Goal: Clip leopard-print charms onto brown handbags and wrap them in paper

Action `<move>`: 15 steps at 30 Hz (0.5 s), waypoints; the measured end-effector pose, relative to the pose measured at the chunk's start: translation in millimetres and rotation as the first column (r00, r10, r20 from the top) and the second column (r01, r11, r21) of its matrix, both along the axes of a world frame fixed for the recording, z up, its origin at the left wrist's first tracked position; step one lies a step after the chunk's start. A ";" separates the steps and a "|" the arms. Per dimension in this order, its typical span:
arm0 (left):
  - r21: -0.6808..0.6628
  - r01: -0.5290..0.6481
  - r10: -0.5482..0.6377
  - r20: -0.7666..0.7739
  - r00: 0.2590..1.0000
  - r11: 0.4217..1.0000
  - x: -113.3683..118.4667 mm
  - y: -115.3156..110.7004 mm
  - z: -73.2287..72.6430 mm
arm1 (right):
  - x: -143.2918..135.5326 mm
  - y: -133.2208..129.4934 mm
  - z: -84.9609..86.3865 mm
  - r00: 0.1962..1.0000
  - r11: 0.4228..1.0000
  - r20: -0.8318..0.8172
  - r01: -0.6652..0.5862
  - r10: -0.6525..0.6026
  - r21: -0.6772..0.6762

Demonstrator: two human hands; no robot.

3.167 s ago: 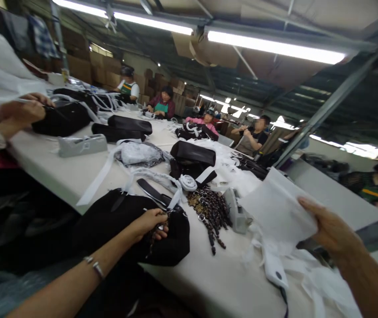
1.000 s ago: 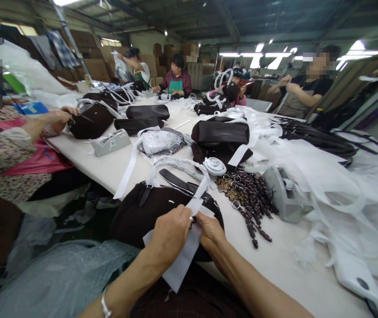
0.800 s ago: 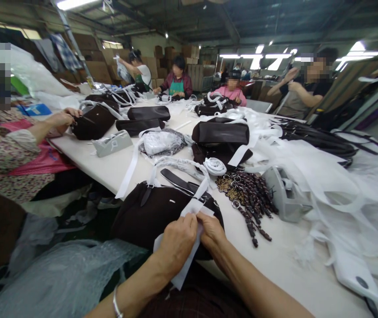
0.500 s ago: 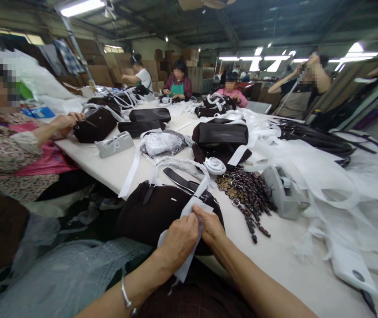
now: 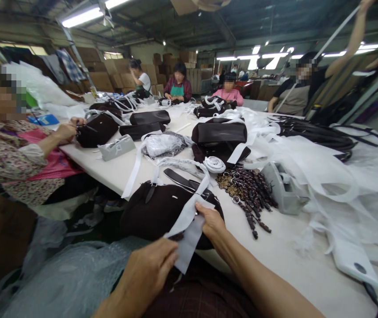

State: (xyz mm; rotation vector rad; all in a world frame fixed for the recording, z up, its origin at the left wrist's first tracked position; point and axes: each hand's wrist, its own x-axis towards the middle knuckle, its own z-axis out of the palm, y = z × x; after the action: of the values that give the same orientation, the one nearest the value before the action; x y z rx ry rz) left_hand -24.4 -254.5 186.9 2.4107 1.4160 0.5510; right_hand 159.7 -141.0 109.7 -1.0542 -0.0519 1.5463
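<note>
Pale tabletop (image 5: 275,247) spreads before me, the dark bag (image 5: 149,212) at its near edge, its handle (image 5: 205,174) already wrapped in white. My right hand (image 5: 211,221) pinches the white sheet (image 5: 190,240); my left hand (image 5: 154,265) curls closed on its left flap. Folding looks unfinished.

A dark handbag (image 5: 152,207) lies at a white table's (image 5: 281,256) edge — the right hand (image 5: 212,223) pinches white wrapping (image 5: 185,216) against its front, the left hand (image 5: 144,271) grips the wrapping's lower end — near heaped beaded tassels (image 5: 246,190).
</note>
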 end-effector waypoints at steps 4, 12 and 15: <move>-0.021 -0.285 0.283 0.204 0.937 0.958 12.5 68.0 25.4 | 1.7 0.0 3.2 1.000 1.000 -0.002 -0.024 0.024 0.008; -0.531 -0.133 0.303 0.246 0.921 0.837 50.5 136.4 -22.7 | 4.0 -0.7 5.1 0.999 0.999 -0.025 -0.042 0.042 0.010; -0.583 -0.138 0.371 0.301 0.879 0.800 55.7 125.4 -38.8 | 2.7 0.0 1.0 1.000 1.000 -0.008 -0.022 0.022 0.000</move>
State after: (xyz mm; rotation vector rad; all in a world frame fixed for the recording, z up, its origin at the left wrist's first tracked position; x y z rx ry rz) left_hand 31.3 -129.1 148.0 1.5533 1.4731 0.5661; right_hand 162.4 -141.0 110.7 -1.0504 -0.0588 1.5706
